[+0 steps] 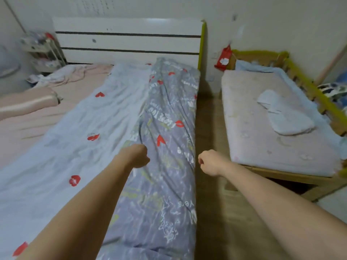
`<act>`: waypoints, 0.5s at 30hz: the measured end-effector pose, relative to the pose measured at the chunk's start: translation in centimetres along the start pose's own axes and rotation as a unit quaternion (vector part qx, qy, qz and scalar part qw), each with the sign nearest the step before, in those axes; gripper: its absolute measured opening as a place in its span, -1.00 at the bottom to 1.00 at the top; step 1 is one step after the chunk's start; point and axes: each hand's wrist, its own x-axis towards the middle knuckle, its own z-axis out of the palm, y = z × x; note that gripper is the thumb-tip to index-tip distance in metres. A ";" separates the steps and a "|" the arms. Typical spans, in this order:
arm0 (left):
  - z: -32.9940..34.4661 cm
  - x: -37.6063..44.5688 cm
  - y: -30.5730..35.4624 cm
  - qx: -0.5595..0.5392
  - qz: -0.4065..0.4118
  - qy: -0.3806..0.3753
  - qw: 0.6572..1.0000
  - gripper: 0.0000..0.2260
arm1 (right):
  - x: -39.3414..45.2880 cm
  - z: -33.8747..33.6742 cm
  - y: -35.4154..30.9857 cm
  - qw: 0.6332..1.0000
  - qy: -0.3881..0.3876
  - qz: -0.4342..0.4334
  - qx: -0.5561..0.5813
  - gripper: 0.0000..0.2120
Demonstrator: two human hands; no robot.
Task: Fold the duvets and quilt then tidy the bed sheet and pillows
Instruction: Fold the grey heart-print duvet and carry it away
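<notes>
So far I see duvet (165,147) folded once lengthwise along right edge of bed (37,128); further folds left. Left hand (138,156) curled over it, grip unclear; right hand (208,162) fisted, empty. Pink pillow (28,105), crumpled quilt (75,74) untouched
</notes>
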 end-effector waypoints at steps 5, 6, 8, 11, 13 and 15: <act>-0.7 3.1 -3.1 -0.019 -0.067 -0.033 0.997 -0.65 | 7.9 -3.1 1.2 0.998 -0.011 -0.046 -0.037 -0.79; -1.0 4.1 -3.6 -0.028 -0.084 -0.030 0.996 -0.65 | 9.7 -4.0 1.4 0.997 -0.013 -0.055 -0.045 -0.80; -1.8 6.4 -4.0 -0.046 -0.123 -0.019 0.991 -0.65 | 13.9 -5.8 2.3 0.995 -0.006 -0.079 -0.055 -0.80; -3.5 9.3 -3.1 -0.057 -0.155 -0.013 0.986 -0.62 | 19.1 -8.4 3.4 0.991 -0.008 -0.115 -0.068 -0.77; -5.3 12.7 -1.7 -0.072 -0.187 0.013 0.980 -0.62 | 23.9 -10.7 5.0 0.989 -0.005 -0.140 -0.047 -0.78; -7.3 16.1 -0.7 -0.092 -0.216 0.032 0.971 -0.62 | 28.1 -13.3 6.2 0.983 -0.007 -0.175 -0.057 -0.77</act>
